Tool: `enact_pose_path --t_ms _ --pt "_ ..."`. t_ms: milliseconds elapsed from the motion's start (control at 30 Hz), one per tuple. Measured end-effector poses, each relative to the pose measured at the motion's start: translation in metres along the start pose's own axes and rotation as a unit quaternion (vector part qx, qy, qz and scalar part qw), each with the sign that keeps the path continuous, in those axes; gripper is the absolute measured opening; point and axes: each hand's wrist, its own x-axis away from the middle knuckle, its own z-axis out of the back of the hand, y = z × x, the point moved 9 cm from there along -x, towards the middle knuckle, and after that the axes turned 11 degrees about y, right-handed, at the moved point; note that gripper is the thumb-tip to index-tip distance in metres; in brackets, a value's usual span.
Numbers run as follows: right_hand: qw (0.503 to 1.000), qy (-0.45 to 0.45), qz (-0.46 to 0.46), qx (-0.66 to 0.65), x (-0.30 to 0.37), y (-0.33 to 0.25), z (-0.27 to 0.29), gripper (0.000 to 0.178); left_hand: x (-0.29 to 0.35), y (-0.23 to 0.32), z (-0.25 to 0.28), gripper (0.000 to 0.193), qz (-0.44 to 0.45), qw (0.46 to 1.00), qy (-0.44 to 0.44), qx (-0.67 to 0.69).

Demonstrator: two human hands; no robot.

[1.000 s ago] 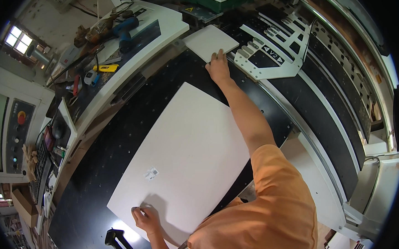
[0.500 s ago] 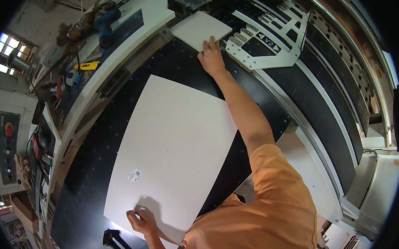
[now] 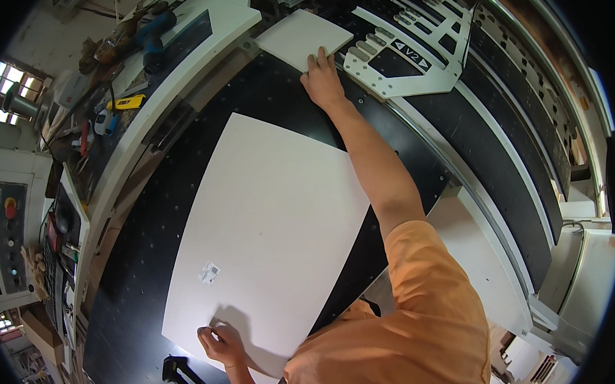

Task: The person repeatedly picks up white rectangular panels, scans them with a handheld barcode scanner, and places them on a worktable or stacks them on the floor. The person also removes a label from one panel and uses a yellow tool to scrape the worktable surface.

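A large white board [image 3: 267, 215] with a small printed label [image 3: 209, 272] lies flat on the black table in front of me. My left hand [image 3: 222, 346] is over its near left part, fingers curled and pinched together; whatever they may hold is too small to make out. My right arm reaches far across the board's right side. At the far end, my right hand [image 3: 323, 82] has its fingers over the near edge of a smaller white panel [image 3: 303, 36], the thumb by that edge. Near my left hand lies a black handheld tool with a looped grip [image 3: 183, 375].
The black table [image 3: 133, 273] is dotted with small studs. Right of the small panel stands a white slotted machine guide [image 3: 413, 76] beside a metal rail. Along the left, a bench holds a blue drill [image 3: 152, 52] and a yellow cutter [image 3: 127, 102]. A control panel [image 3: 12, 235] stands farther left.
The whole view has shifted slightly, with the far things a little higher in it. Both hands keep nearly the same place and pose, at the large board and the small panel.
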Motion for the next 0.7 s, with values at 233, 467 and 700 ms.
enact_pose_path --t_ms 233,467,700 --pt "1.0 -0.02 -0.003 0.02 -0.0018 -0.0008 -0.003 0.05 -0.0007 -0.0038 0.0008 0.007 0.009 1.0 -0.003 -0.007" --pt "0.999 -0.03 -0.006 0.024 -0.0033 -0.0009 -0.0023 0.052 -0.0028 -0.0015 0.0017 0.006 -0.001 1.0 -0.006 0.007" --pt "0.999 -0.028 0.006 0.047 -0.0028 0.0 -0.005 0.054 0.0005 -0.004 0.0043 0.005 0.008 1.0 0.006 0.003"
